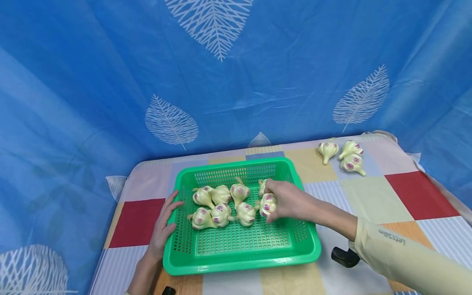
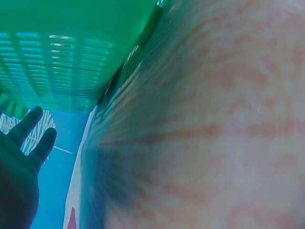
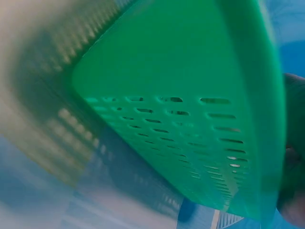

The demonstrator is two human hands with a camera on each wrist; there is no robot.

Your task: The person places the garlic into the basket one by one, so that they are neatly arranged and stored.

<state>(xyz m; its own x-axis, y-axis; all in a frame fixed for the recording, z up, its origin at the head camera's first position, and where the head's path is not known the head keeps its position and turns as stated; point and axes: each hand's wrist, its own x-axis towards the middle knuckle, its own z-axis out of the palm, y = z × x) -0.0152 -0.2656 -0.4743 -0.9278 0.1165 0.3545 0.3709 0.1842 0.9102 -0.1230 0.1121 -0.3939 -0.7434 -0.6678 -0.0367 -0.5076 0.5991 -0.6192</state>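
A green plastic basket [image 1: 241, 268] with slotted walls holds several garlic bulbs [image 1: 221, 215], whitish with purple patches. My right hand [image 1: 291, 200] reaches over the basket's right side and grips a garlic bulb [image 1: 268, 205] between thumb and fingers. Another bulb [image 1: 262, 187] lies just behind, partly hidden by that hand. At the basket's left rim rests my left hand [image 1: 164, 225], fingers extended. In the left wrist view, fingers [image 2: 40, 143] reach along below the basket wall [image 2: 71, 28]. The basket wall [image 3: 167, 62] covers most of the right hand in the right wrist view.
Three more garlic bulbs [image 1: 352, 162] lie at the table's back right. A patchwork checked cloth [image 1: 372, 200] covers the table. Blue leaf-print curtains [image 1: 258, 94] hang behind. A black object [image 1: 345, 257] shows by the right forearm.
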